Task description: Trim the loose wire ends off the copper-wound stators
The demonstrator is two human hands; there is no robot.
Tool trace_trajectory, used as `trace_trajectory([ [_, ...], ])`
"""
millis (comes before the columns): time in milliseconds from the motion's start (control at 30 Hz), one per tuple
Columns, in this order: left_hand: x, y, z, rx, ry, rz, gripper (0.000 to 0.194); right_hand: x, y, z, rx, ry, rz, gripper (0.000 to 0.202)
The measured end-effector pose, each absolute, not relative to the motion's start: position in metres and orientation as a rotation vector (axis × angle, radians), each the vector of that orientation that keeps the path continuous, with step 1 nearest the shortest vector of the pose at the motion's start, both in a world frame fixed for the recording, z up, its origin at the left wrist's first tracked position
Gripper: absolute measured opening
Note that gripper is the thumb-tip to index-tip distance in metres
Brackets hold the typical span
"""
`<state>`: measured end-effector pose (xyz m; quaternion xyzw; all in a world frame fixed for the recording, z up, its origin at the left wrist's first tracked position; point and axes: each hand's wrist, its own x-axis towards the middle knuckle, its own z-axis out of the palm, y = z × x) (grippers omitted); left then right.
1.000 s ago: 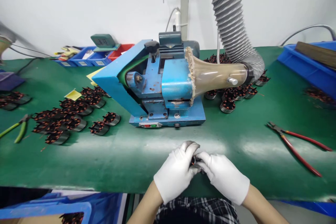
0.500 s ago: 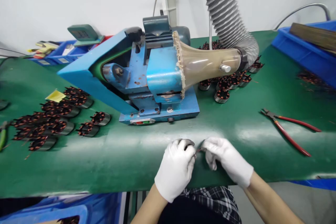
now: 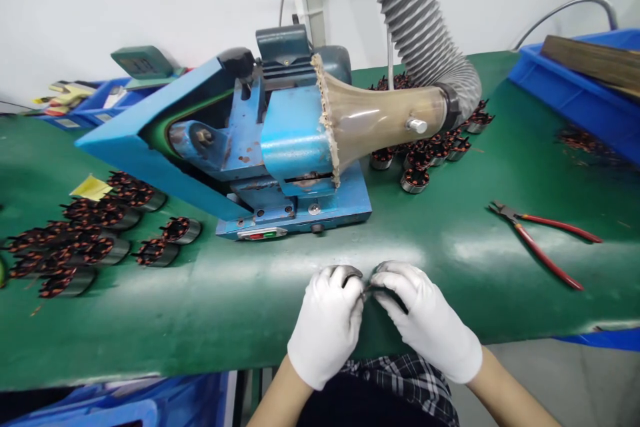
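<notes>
- Stator (image 3: 367,288), a small wound piece mostly hidden by gloves, sits between the two hands at the near edge of the green table (image 3: 240,307), in front of the blue machine (image 3: 280,147).
- Left hand (image 3: 327,323), in a white glove, is curled around the stator with its fingertips darkened and bent over the top.
- Right hand (image 3: 425,320), also gloved, meets the left one, its thumb and forefinger pinching at the stator's side; what exactly they grip is too small to tell.
- Red-handled cutters (image 3: 543,243) lie open on the table, well apart to the right.
- More wound stators (image 3: 95,233) are clustered on the left, and another group (image 3: 425,153) lies under the clear funnel (image 3: 380,123) joined to the grey ribbed hose (image 3: 420,27).
- Blue bins (image 3: 575,93) stand at the far right.
</notes>
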<state>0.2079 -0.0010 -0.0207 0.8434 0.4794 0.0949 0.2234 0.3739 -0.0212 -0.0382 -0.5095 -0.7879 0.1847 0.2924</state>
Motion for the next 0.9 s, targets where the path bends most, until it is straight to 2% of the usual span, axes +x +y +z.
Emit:
trace_trajectory([
  [133, 0.209, -0.001, -0.021, 2.330, 1.304, 0.284, 0.016, 0.373, -0.013, -0.041, -1.226, -2.404, 0.243, 0.022],
  [267, 0.202, -0.002, -0.022, 2.260, 1.262, 0.408, 0.018, 0.375, -0.007, -0.046, -1.201, -2.516, 0.189, 0.028],
  [300, 0.199, -0.002, -0.022, 2.203, 1.268, 0.452, 0.026, 0.375, -0.006, -0.048, -1.226, -2.507, 0.217, 0.028],
  [400, 0.187, 0.002, -0.028, 2.051, 1.362, 0.500, 0.070, 0.374, -0.006, -0.053, -1.298, -2.435, 0.341, 0.023],
  [433, 0.183, 0.003, -0.032, 2.037, 1.384, 0.488, 0.074, 0.374, -0.006, -0.054, -1.306, -2.415, 0.360, 0.023],
  [533, 0.177, 0.007, -0.042, 2.049, 1.363, 0.500, 0.063, 0.373, -0.008, -0.052, -1.262, -2.401, 0.238, 0.033],
  [667, 0.180, 0.001, -0.042, 1.816, 1.366, 0.622, 0.068, 0.372, -0.011, -0.032, -1.203, -2.369, 0.032, 0.041],
  [733, 0.182, -0.004, -0.034, 1.666, 1.328, 0.705, 0.059, 0.369, -0.011, -0.020, -1.229, -2.309, 0.193, 0.036],
  [867, 0.182, -0.012, -0.015, 1.623, 1.130, 0.890, 0.020, 0.363, -0.009, -0.005, -1.332, -1.974, 0.823, 0.024],
  [900, 0.180, -0.013, -0.012, 1.654, 1.124, 0.936, 0.018, 0.361, -0.008, -0.003, -1.360, -1.865, 0.989, 0.022],
])
